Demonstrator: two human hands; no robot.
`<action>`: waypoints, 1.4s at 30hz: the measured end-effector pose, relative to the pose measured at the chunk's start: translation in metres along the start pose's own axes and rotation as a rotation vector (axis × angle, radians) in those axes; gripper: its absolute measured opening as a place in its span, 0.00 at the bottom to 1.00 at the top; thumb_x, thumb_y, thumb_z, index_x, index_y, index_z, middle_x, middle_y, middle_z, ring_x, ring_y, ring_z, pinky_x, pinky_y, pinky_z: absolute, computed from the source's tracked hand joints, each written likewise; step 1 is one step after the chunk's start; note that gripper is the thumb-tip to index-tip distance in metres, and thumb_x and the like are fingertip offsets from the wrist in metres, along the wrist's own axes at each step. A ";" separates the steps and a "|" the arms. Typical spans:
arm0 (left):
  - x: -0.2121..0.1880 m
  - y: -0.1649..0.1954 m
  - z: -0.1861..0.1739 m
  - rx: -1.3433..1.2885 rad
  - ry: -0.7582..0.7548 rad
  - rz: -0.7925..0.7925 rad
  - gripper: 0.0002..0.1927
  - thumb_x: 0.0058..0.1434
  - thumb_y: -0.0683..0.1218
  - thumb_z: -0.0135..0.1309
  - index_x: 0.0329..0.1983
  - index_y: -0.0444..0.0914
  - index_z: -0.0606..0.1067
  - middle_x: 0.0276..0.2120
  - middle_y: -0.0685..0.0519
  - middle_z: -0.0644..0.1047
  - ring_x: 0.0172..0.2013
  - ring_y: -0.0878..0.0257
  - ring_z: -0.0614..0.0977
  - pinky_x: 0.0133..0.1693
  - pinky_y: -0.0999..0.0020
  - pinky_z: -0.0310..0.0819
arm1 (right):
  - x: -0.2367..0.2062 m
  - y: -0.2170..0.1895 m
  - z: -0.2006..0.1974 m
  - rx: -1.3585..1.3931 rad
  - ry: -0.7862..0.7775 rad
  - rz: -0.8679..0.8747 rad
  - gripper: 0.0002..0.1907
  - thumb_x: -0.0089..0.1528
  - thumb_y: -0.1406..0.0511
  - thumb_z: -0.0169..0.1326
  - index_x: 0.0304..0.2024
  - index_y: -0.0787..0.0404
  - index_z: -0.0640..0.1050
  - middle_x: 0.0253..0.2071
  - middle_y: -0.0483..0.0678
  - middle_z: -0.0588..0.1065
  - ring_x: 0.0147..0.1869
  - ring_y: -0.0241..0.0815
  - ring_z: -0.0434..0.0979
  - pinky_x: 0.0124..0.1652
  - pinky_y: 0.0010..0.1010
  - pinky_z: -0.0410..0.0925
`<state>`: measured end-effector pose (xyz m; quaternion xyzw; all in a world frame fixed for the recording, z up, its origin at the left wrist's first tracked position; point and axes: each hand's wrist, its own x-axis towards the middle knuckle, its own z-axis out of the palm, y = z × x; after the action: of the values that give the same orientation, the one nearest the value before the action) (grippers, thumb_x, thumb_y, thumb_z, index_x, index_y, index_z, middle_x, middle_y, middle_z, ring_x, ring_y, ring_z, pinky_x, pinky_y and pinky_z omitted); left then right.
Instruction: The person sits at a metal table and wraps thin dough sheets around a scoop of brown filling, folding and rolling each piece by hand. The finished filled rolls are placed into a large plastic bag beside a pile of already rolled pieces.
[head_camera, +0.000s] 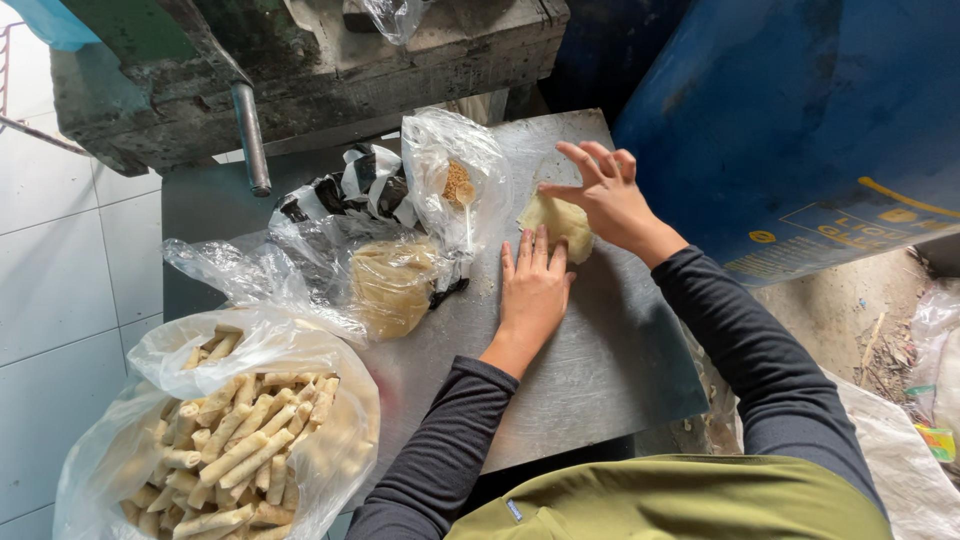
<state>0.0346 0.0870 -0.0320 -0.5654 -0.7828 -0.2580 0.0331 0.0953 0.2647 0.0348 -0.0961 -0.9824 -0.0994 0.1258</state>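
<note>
Steel table (600, 370): we've got both hands on a pale wrapper (556, 222) at 12 o'clock. Left hand (534, 285) flat, fingers together, tips touching its near edge, gripping nothing. Right hand (606, 196) open, fingers spread, pressing its far side. Filling bag (458, 185) just beside at 11, wrapper stack (393, 285) at 10, bag of rolls (240, 440) at 8.
</note>
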 end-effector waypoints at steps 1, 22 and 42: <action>0.000 0.000 0.000 -0.012 0.004 -0.002 0.30 0.63 0.55 0.54 0.67 0.38 0.69 0.68 0.39 0.66 0.70 0.43 0.64 0.67 0.36 0.50 | 0.000 0.000 -0.001 -0.128 0.028 -0.044 0.35 0.61 0.76 0.52 0.63 0.32 0.80 0.79 0.47 0.56 0.78 0.49 0.51 0.68 0.44 0.43; 0.012 -0.013 -0.008 -0.282 0.238 -0.069 0.18 0.69 0.47 0.53 0.61 0.37 0.74 0.59 0.48 0.77 0.63 0.55 0.76 0.65 0.52 0.63 | -0.029 -0.001 -0.014 0.560 0.024 0.347 0.46 0.53 0.85 0.38 0.56 0.32 0.82 0.76 0.46 0.60 0.73 0.47 0.60 0.66 0.40 0.53; 0.011 -0.007 -0.021 -0.014 0.117 -0.252 0.10 0.58 0.54 0.62 0.37 0.45 0.78 0.37 0.55 0.77 0.41 0.56 0.78 0.45 0.55 0.64 | -0.079 -0.040 -0.029 0.386 0.095 0.451 0.12 0.60 0.68 0.57 0.48 0.57 0.79 0.54 0.52 0.72 0.60 0.49 0.69 0.56 0.39 0.61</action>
<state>0.0191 0.0859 -0.0129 -0.4466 -0.8425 -0.2983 0.0420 0.1687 0.2066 0.0343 -0.2815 -0.9299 0.1155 0.2065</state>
